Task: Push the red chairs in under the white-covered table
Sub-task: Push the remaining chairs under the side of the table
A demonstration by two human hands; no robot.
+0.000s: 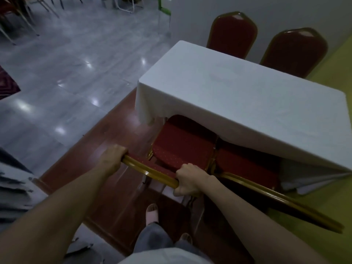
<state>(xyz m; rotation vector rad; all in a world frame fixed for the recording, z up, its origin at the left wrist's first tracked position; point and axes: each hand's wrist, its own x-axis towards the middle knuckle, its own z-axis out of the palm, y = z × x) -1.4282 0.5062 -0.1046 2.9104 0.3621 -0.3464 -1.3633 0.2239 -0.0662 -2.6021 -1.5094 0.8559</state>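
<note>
A table under a white cloth (238,96) stands ahead of me on the right. The near left red chair (181,145) has a gold frame, and its seat is partly under the table edge. My left hand (112,155) grips the left end of its backrest top; my right hand (187,180) grips the right end. Beside it on the right, a second red chair (247,164) sits with its seat partly under the cloth. Two more red chairs (233,33) (294,52) stand at the table's far side, backs upright.
My feet and trouser legs (152,216) are just behind the held chair on a reddish-brown floor strip. Shiny grey floor (76,73) spreads to the left. Metal chair legs (28,16) crowd the far left corner. A grey wall (209,8) backs the table; yellow-green floor lies right.
</note>
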